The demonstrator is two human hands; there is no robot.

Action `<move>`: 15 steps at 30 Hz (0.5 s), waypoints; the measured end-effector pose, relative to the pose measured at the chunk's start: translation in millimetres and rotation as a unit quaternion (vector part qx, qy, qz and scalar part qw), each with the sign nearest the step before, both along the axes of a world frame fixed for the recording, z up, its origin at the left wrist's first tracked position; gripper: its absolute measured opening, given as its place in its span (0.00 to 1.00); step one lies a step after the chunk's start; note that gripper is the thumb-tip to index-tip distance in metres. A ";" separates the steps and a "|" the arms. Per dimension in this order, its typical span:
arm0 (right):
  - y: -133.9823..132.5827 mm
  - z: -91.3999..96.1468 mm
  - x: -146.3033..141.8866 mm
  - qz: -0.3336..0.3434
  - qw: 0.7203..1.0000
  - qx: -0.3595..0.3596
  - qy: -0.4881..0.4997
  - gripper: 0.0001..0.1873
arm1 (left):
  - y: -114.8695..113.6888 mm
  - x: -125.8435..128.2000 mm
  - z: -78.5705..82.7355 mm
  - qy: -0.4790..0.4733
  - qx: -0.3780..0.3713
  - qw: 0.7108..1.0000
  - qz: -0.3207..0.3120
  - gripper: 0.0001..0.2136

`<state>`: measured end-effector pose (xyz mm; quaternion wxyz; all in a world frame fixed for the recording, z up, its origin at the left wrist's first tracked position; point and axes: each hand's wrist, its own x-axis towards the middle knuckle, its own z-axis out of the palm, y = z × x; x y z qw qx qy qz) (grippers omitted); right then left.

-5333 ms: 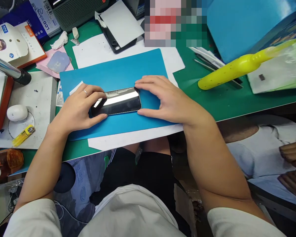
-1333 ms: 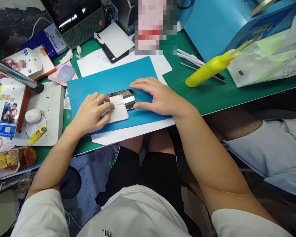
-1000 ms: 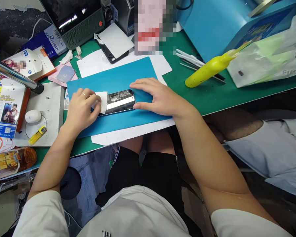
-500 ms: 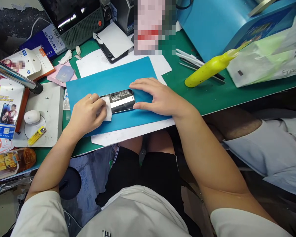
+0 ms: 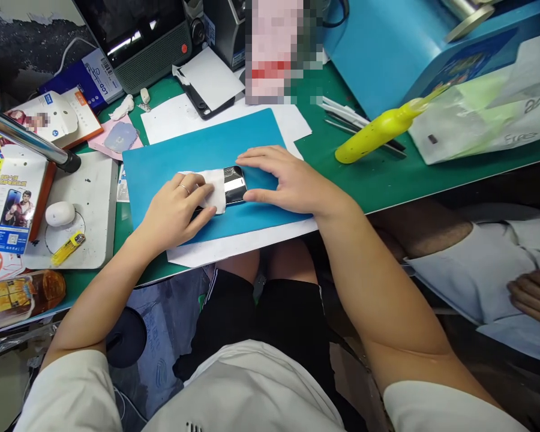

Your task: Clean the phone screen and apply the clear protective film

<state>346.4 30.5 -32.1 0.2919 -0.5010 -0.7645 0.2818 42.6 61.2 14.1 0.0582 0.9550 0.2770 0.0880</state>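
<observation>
A black phone (image 5: pixel 234 184) lies face up on a blue mat (image 5: pixel 171 157). Most of its screen is hidden under a white wipe (image 5: pixel 215 183). My left hand (image 5: pixel 176 209), with a ring on one finger, presses the wipe flat onto the screen with closed fingers. My right hand (image 5: pixel 284 179) rests on the mat at the phone's right end, thumb and forefinger bracketing that end and the other fingers stretched out.
White paper sheets (image 5: pixel 234 239) lie under the mat on a green bench (image 5: pixel 387 174). A yellow squeeze bottle (image 5: pixel 378 129) and metal tweezers (image 5: pixel 342 114) lie right. A lighter (image 5: pixel 68 248), a white earbud case (image 5: pixel 59 213) and boxes sit left. Another person's hand (image 5: pixel 533 294) shows far right.
My left hand has slid the wipe rightward along the phone from its left end, so it now covers most of the screen. My right hand has kept its place.
</observation>
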 end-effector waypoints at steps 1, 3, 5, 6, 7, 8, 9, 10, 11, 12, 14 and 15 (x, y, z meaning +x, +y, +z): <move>0.2 -1.0 -0.2 -0.002 1.000 0.004 0.002 0.45 | 0.3 1.1 0.1 -0.001 0.003 1.000 0.004 0.20; 0.6 -2.6 -0.5 -0.006 1.000 0.011 0.006 0.46 | 1.9 2.2 0.6 0.004 0.010 1.000 0.023 0.20; 1.0 -3.1 -0.7 -0.006 1.000 0.012 0.008 0.46 | 4.0 1.4 1.2 0.016 0.009 0.999 0.029 0.19; 1.1 -3.0 -0.7 -0.005 1.000 0.011 0.006 0.46 | 4.9 0.7 1.4 0.022 0.006 0.999 0.025 0.19; 1.3 -2.6 -0.8 -0.003 1.000 0.009 0.003 0.46 | 5.6 0.1 1.3 0.023 0.002 1.000 0.019 0.19; 1.5 -2.1 -0.8 0.000 1.000 0.008 -0.001 0.45 | 6.2 -0.2 1.0 0.020 0.000 1.000 0.012 0.19; 1.6 -1.6 -0.9 0.004 1.000 0.008 -0.004 0.44 | 6.5 -0.2 0.6 0.014 0.000 1.000 0.005 0.19; 1.7 -1.0 -1.0 0.007 1.000 0.008 -0.008 0.43 | 6.8 0.1 0.2 0.004 0.003 1.000 -0.002 0.19; 1.8 -0.5 -1.1 0.010 1.000 0.010 -0.010 0.43 | 7.0 0.7 -0.1 -0.005 0.006 1.000 -0.007 0.19; 1.9 0.0 -1.2 0.011 1.000 0.012 -0.013 0.43 | 7.2 1.3 -0.1 -0.012 0.008 1.000 -0.012 0.20; 1.7 0.8 -1.3 0.011 1.000 0.017 -0.019 0.44 | 7.6 2.2 0.6 -0.014 0.006 1.000 -0.018 0.20; 1.5 1.2 -1.2 0.011 1.000 0.019 -0.021 0.45 | 7.6 2.3 1.3 -0.009 0.003 1.000 -0.018 0.19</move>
